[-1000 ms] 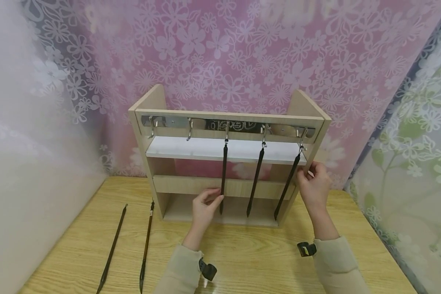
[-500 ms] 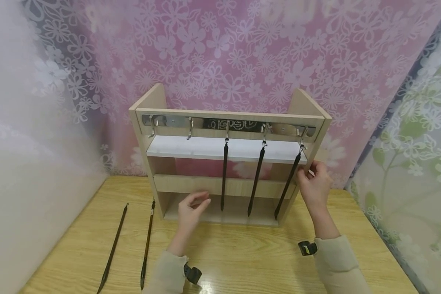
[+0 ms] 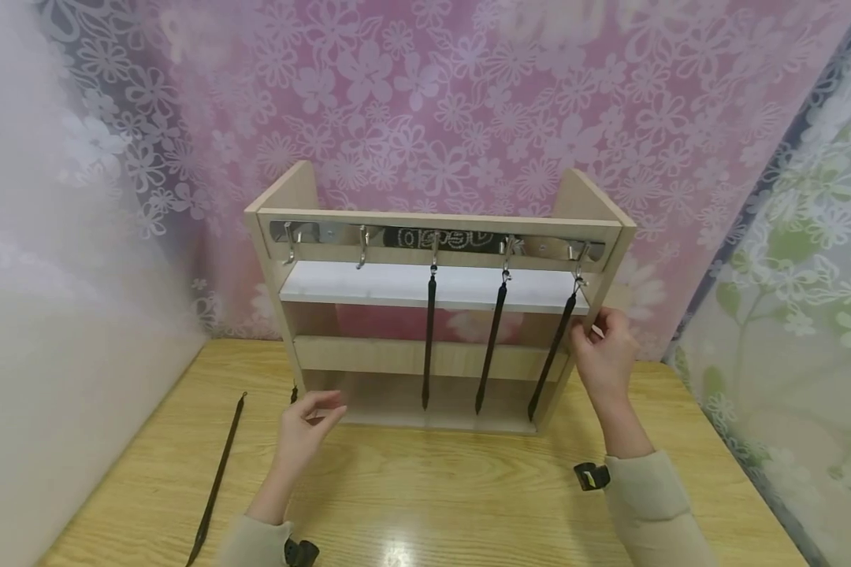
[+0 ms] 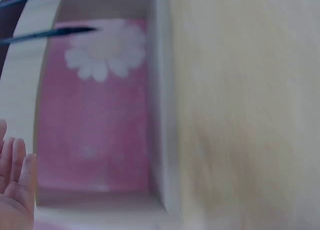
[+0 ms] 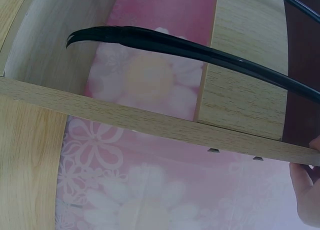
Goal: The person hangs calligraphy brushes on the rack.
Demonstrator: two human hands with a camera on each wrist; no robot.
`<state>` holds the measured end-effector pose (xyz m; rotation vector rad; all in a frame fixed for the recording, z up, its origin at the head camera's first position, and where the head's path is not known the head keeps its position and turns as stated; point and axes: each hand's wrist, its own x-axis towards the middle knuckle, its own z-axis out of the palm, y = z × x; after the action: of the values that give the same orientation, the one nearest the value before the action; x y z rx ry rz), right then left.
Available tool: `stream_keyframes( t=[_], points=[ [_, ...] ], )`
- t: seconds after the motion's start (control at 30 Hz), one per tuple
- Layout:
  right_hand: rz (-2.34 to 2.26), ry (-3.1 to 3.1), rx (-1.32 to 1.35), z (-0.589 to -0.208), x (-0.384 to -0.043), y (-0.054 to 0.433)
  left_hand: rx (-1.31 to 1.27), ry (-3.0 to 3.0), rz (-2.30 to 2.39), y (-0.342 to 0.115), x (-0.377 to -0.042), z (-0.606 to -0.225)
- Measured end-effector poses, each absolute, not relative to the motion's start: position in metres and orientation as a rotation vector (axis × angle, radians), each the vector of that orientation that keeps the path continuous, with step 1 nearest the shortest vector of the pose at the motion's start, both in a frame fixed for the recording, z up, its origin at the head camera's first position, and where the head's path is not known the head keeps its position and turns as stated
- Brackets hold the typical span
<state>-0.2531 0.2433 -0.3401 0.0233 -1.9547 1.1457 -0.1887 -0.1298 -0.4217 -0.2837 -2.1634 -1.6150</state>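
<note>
Three dark calligraphy brushes hang tip down from hooks on a wooden shelf (image 3: 369, 354): a left one (image 3: 429, 339), a middle one (image 3: 492, 346) and a right one (image 3: 551, 358). My right hand (image 3: 605, 354) grips the front edge of the shelf's right side panel, fingers and thumb on either side of it, as the right wrist view also shows. My left hand (image 3: 301, 433) holds nothing, its fingers loosely bent, near the shelf's lower left corner. Behind it, a brush lying on the table shows only its looped end (image 3: 294, 394); the remainder is hidden.
Another brush (image 3: 220, 476) lies on the wooden table (image 3: 425, 504) at the left. Two hooks on the left of the metal rail (image 3: 340, 234) carry nothing. A pink flowered backdrop (image 3: 425, 102) stands behind the shelf, with pale walls on both sides.
My left hand has let go of the left hanging brush and moved left and slightly down, now covering most of one table brush. The right hand keeps its grip.
</note>
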Motion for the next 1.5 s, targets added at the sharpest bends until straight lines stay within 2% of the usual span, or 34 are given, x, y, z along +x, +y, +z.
stream_keyframes(
  t=[0.3,0.67,0.83,1.17,1.5],
  points=[
    [1.135,-1.939,0.036,-0.34,-0.252,0.242,-0.131,-2.26,-1.386,-0.193,-0.183,-0.462],
    [1.112,-1.945,0.037,-0.34,-0.252,0.242,0.167,-2.477,-1.18,-0.244,-0.166,-0.464],
    [1.117,-1.945,0.041,-0.34,-0.252,0.242,0.214,-2.528,-1.103,-0.264,-0.162,-0.467],
    [1.109,-1.941,0.041,-0.342,-0.253,0.243,0.295,-2.705,-1.075,-0.296,-0.161,-0.478],
    [1.117,-1.95,0.036,-0.341,-0.253,0.244,0.275,-2.893,-1.053,-0.304,-0.167,-0.484]
  ],
)
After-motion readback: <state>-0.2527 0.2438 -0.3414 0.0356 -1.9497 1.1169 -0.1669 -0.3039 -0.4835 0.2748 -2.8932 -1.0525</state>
